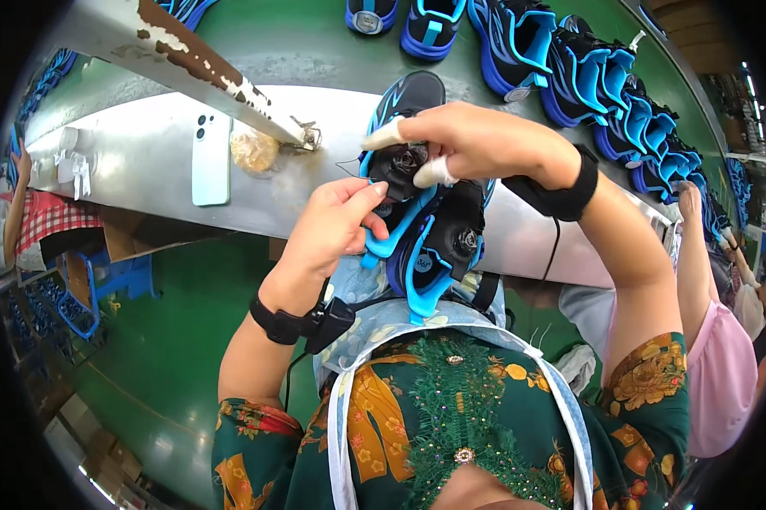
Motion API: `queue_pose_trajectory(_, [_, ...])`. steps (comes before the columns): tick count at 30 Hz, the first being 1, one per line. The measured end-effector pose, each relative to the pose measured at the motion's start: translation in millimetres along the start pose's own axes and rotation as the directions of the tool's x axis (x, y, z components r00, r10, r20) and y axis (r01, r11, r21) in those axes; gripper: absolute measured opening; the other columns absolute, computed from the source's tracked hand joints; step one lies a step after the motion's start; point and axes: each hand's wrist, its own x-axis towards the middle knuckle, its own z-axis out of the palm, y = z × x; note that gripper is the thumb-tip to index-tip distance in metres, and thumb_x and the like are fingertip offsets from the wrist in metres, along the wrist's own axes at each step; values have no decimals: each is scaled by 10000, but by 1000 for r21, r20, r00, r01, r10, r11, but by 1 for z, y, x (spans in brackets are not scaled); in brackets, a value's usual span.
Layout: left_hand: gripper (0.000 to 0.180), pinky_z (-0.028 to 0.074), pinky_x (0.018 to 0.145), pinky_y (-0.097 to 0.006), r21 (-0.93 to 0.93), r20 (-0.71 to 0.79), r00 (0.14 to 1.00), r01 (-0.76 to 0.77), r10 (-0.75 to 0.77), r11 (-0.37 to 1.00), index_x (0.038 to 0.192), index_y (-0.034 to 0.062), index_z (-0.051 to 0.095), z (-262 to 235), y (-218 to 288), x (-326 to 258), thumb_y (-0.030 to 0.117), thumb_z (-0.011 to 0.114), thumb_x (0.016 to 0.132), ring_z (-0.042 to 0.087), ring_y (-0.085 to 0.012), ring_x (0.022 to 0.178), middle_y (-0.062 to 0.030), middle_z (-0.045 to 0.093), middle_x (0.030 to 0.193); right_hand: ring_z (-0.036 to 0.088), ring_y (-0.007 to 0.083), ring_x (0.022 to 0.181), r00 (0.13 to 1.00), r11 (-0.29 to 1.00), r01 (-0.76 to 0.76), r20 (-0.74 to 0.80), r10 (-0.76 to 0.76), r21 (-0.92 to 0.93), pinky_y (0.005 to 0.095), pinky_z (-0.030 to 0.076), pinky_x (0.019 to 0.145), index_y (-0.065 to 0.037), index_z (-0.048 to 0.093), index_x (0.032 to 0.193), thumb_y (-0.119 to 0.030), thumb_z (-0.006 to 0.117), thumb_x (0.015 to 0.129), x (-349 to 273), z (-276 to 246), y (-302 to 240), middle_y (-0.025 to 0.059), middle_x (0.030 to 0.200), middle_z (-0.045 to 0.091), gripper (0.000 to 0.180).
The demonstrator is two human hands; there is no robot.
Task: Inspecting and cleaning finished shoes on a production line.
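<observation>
A black-and-blue sneaker (414, 92) lies on the metal bench in front of me, its toe pointing away. On its black tongue is a round dial (410, 157). My right hand (476, 144), with white covers on the thumb and index finger, grips the sneaker around the dial. The fingers of my left hand (336, 223) are pinched together at the shoe's left side, where a thin dark cord (346, 164) loops out by the fingertips. A second sneaker (451, 242) with a similar dial rests close beside the first, its blue heel collar toward me.
A pale green phone (211, 161) and a yellowish lump (255, 151) lie left on the bench (149, 161), near a chipped metal post (204, 64). Rows of similar sneakers (587, 76) stand on the green surface beyond. Other people sit at both sides; a co-worker's arm (696, 246) is at right.
</observation>
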Motion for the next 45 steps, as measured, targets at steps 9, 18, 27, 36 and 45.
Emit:
queue_pose_trajectory(9, [225, 411, 534, -285, 572, 30, 878, -407, 478, 712, 1021, 11, 609, 18, -19, -8, 221, 597, 942, 557, -202, 623, -159, 666, 879, 645, 381, 843, 914, 965, -239, -359, 187, -106, 412, 520, 724, -54, 675, 1074, -244, 748, 799, -20, 31, -13, 170, 879, 677, 343])
queue_pose_trajectory(18, [332, 493, 794, -418, 808, 324, 849, -478, 418, 345, 1094, 4, 622, 34, -43, -50, 183, 716, 831, 621, -326, 900, -164, 649, 955, 621, 324, 1005, 912, 908, -396, -56, 406, 139, 388, 500, 866, -122, 631, 1269, -82, 729, 804, -121, 57, -64, 145, 1075, 623, 477])
queue_pose_trajectory(27, [241, 410, 738, -257, 750, 245, 707, -572, 663, 333, 1064, 63, 665, 25, 17, -9, 135, 692, 837, 560, -125, 910, -14, 641, 957, 551, 301, 658, 662, 898, -388, -614, 429, 209, 409, 458, 614, -98, 663, 1068, -260, 795, 740, -133, 117, -66, 97, 727, 519, 389])
queue_pose_trajectory(36, [240, 424, 780, -306, 718, 313, 661, -635, 682, 287, 1025, 69, 699, 31, -12, 2, 102, 695, 788, 538, -200, 929, -47, 628, 929, 564, 304, 718, 688, 856, -503, -654, 313, -119, 418, 461, 630, -83, 649, 1017, -247, 770, 762, -123, 108, -74, 102, 724, 521, 326])
queue_pose_trajectory(45, [328, 393, 750, -241, 678, 239, 755, -580, 611, 452, 1130, 59, 646, 33, -11, -1, 76, 673, 804, 489, -110, 841, -22, 585, 988, 576, 298, 710, 746, 900, -435, -552, 373, 20, 383, 466, 632, -102, 647, 1094, -277, 796, 750, -123, 100, -78, 114, 770, 545, 414])
